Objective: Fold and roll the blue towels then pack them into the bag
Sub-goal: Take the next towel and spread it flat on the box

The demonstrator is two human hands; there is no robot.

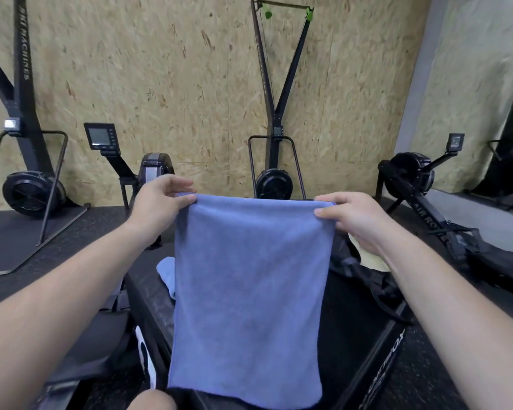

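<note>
A blue towel (249, 291) hangs straight down in front of me, held up by its top edge. My left hand (160, 199) pinches the top left corner between thumb and fingers. My right hand (350, 216) pinches the top right corner. A second blue towel (166, 273) lies on the black box surface (148, 294) behind the hanging one, mostly hidden. To the right, partly behind the towel and my right forearm, sits a black bag (365, 279) with straps and a pale opening.
Black rowing machines stand at the left (125, 170) and right (427, 199). Two ski machines (274, 173) lean on the chipboard wall (160, 69), one centre, one far left. A mirror (501, 128) fills the right side. My knee (151, 400) shows at the bottom.
</note>
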